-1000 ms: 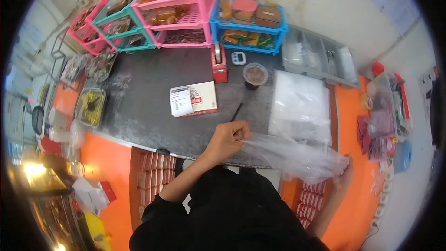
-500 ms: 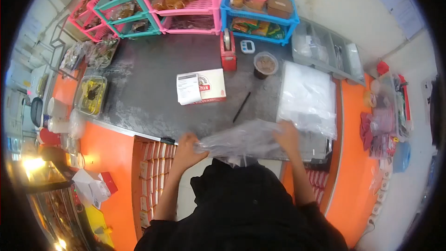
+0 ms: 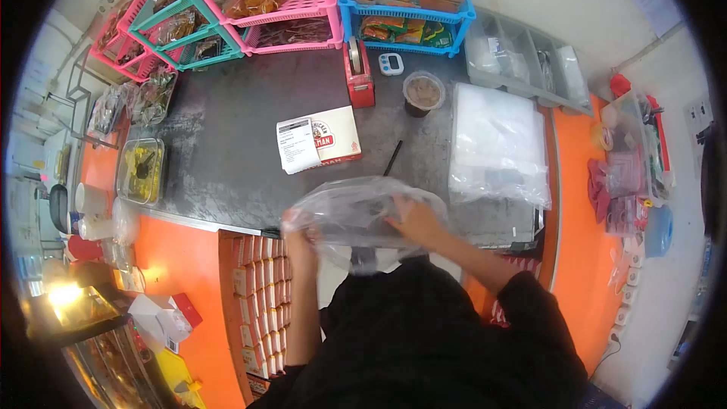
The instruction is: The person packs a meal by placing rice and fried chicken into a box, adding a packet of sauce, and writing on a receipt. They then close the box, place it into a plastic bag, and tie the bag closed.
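Observation:
A clear plastic bag [image 3: 344, 216], its mouth spread wide, hangs at the counter's front edge before my body. My left hand [image 3: 302, 236] is closed on the bag's left side, with its fingers partly hidden behind the film. Over the bag's right half reaches my right hand [image 3: 416, 221], thumb and fingers apart and pointing left against the plastic. Just beyond the bag lies a white and red food box [image 3: 338, 135] with a printed receipt [image 3: 298, 144] on its top. A black pen [image 3: 394, 157] rests right of the box, close to the bag's rim.
A stack of clear plastic bags [image 3: 498, 140] lies to the right. Behind are a lidded cup [image 3: 423, 94], a white timer [image 3: 391, 64], a red tape dispenser [image 3: 360, 87] and a blue rack [image 3: 407, 14]. A container with yellow contents [image 3: 141, 172] sits at left.
The bag has gone from gathered and flattened to puffed open. My right hand has moved left from its right end onto its middle; my left hand stays at the left side.

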Available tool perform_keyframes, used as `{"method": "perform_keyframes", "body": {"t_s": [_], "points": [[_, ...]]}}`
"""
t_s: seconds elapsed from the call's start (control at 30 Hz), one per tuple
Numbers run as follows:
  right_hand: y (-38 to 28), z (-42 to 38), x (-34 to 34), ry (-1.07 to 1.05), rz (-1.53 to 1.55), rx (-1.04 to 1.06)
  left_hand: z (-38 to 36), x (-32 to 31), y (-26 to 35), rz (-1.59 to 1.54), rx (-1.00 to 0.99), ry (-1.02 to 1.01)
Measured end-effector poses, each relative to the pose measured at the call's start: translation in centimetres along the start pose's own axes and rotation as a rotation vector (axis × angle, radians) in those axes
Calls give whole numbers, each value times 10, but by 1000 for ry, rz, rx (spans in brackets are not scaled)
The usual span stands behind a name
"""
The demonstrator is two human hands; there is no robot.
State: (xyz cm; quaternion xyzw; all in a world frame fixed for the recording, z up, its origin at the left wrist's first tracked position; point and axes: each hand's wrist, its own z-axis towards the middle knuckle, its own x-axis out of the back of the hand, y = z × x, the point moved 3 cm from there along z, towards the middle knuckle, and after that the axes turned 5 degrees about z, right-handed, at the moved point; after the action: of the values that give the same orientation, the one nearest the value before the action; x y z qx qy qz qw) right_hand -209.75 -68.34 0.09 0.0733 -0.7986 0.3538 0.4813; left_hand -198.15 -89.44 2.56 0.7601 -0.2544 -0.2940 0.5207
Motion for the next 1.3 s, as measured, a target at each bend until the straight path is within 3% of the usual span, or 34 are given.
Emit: {"method": "perform_keyframes", "body": {"t_s": [0.03, 0.07, 0.13, 0.2, 0.27, 0.33, 0.4, 0.47, 0.53, 0.57, 0.63, 0.7, 0.77, 0.83, 0.87, 0.9, 0.93, 0.97, 1.0, 1.03, 1.1, 1.2, 1.3], "points": [[3, 3, 7, -2, 13, -3, -6, 5, 28, 179, -114, 158], [8, 5, 15, -42, -25, 25, -19, -4, 47, 188, -113, 155], [15, 7, 15, -81, -61, 48, -68, -52, 88, 1338, -1195, 340], [18, 16, 6, -44, -75, 133, -93, -86, 61, 1036, -1114, -531], [6, 21, 15, -136, -109, 90, -64, -118, 11, 1424, -892, -706], [21, 11, 12, -228, -141, 36, -3, -106, -54, 1715, -605, -666], [56, -3, 2, 1, 105, 230, 10, -82, -58, 1767, -176, -652], [78, -12, -3, 40, 144, 186, 8, -73, -45, 1942, -846, -562], [87, -11, 1, 21, 138, 133, 26, -70, -56, 1826, -15, -861], [84, -3, 3, -5, 84, 113, 23, -83, -59, 1829, -34, -877], [66, 0, 20, -73, 59, -100, 12, -106, -47, 2106, -19, -620], [57, 2, 44, -347, -129, 422, 6, -120, -51, 2165, -128, -610], [49, 4, 88, -368, 135, 771, 5, -126, -62, 2180, -224, -577], [56, 4, 197, -294, 589, 660, 11, -129, -71, 2142, -242, -540], [87, 27, 219, -53, 671, 614, 13, -128, -72, 2157, -135, -569], [121, 44, 253, 348, 804, 574, 15, -130, -73, 2167, -18, -600], [165, 63, 283, 667, 730, 363, 12, -137, -68, 2167, -11, -595], [219, 85, 299, 888, 781, 132, 7, -143, -62, 2170, -14, -569], [272, 109, 308, 1092, 633, -60, 3, -147, -59, 2173, -17, -544], [324, 137, 299, 1236, 450, -105, 0, -147, -64, 2171, -12, -535], [381, 187, 270, 897, 114, -354, -8, -145, -67, 2067, -174, -454], [375, 182, 273, 745, 328, -449, -28, -160, -50, 2055, -205, -374], [362, 154, 305, 871, 351, -317, -48, -173, -23, 1890, -102, -334]]}}
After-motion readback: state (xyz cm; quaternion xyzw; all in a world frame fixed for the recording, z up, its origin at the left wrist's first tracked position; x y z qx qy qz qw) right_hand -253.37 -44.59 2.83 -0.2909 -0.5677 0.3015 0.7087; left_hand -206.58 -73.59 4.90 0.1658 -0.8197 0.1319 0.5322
